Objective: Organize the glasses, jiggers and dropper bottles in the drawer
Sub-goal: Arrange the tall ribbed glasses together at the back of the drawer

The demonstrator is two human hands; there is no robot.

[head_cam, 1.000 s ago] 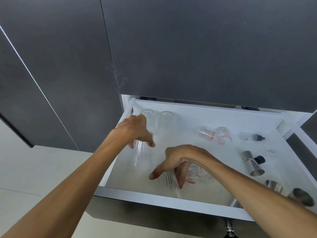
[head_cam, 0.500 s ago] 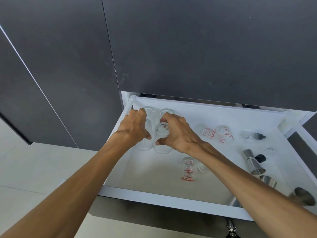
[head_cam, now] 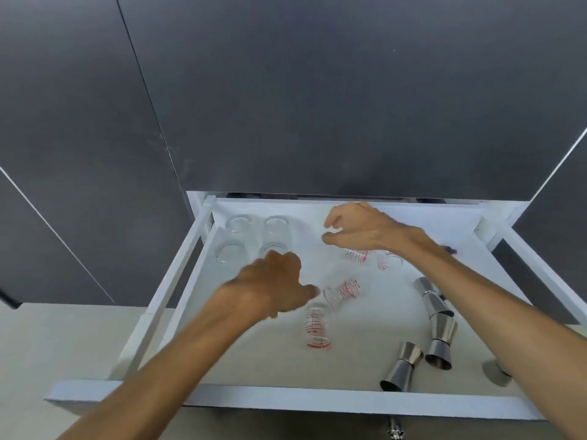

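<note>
We see red measuring lines on the small glasses (head_cam: 318, 328), too blurred to read. 4 clear tumblers (head_cam: 254, 238) stand upright at the drawer's (head_cam: 286, 398) back left corner; steel jiggers (head_cam: 440, 341) lie tipped at front right. Our left hand (head_cam: 273, 285) hovers loosely curled, empty; our right hand (head_cam: 355, 228) hangs half open, holding nothing.

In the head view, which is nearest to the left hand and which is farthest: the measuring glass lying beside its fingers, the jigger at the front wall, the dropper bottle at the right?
From the left hand:
1. Measuring glass, just right of its fingers.
2. Jigger, front right, lying down.
3. Dropper bottle, far right, mostly hidden behind the right forearm.
</note>
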